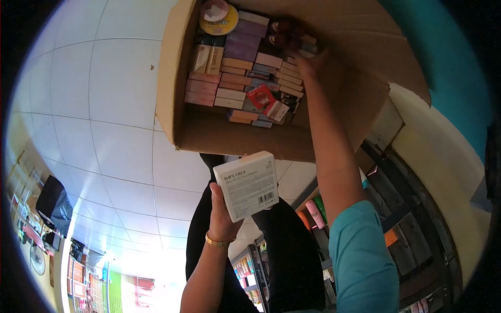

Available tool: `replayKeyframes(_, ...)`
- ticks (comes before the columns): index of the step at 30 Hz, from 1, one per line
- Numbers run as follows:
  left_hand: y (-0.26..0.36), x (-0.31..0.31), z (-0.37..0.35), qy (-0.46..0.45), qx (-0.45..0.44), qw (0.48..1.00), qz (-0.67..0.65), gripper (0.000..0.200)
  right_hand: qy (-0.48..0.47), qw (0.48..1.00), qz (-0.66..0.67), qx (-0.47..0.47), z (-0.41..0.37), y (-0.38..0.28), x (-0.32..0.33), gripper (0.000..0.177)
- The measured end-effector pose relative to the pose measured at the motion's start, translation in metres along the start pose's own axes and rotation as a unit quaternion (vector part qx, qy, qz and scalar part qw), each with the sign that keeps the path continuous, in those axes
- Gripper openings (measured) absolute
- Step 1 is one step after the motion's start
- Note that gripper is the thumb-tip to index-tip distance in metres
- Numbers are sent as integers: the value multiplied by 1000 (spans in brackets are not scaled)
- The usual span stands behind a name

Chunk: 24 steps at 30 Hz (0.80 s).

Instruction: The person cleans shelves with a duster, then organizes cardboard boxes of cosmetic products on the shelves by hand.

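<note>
Well, the person is standing over an open cardboard carton that is filling the upper middle of the frame. The left hand is gripping a white box at the centre of the frame, just below the carton, thumb along one edge and fingers hidden behind it. The right hand is reaching into the carton's upper right corner, fingertips down among the small packets; I cannot tell whether it is closing on one. To my eye one box is out and rows of packets, a red packet and a round tin are waiting inside, so most of the work looks undone.
</note>
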<state>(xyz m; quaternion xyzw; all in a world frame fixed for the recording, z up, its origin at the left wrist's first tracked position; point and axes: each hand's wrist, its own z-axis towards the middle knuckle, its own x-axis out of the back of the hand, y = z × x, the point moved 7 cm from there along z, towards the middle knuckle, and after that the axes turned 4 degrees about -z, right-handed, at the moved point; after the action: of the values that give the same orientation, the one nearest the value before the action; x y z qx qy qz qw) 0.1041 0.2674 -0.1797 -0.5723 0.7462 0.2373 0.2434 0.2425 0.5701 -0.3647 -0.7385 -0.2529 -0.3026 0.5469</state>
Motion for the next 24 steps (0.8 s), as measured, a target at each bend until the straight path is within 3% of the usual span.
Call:
replayKeyframes(4,-3,-7,2,-39,14,996,-73,66,38,993,-101,51,-11,-1,34,102)
replayKeyframes(7,-11,-3,1,-17,18,997,-69,64,-25,998,-62,12,-25,-8,68,101)
replayKeyframes(10,-18,3,-4,12,20,998,-58,63,-66,988,139,-10,-52,-29,97,97)
replayKeyframes(12,-23,5,-4,13,25,996,-90,62,-116,990,58,63,-69,-32,102,95)
replayKeyframes(15,-25,5,-7,-58,7,990,-127,57,-193,965,-29,177,-86,-41,94,93)
replayKeyframes(16,-24,7,-8,-42,-8,996,-75,54,-220,950,-50,216,-94,-46,86,92)
replayKeyframes(18,-21,11,-11,-6,-37,999,30,50,-248,948,-42,196,-97,-45,78,90)
replayKeyframes(23,-24,20,-10,94,-13,995,13,41,-325,923,-100,179,-88,-27,54,77)
replayKeyframes(24,-24,25,-10,119,-16,992,26,40,-288,923,-138,216,-88,-36,55,68)
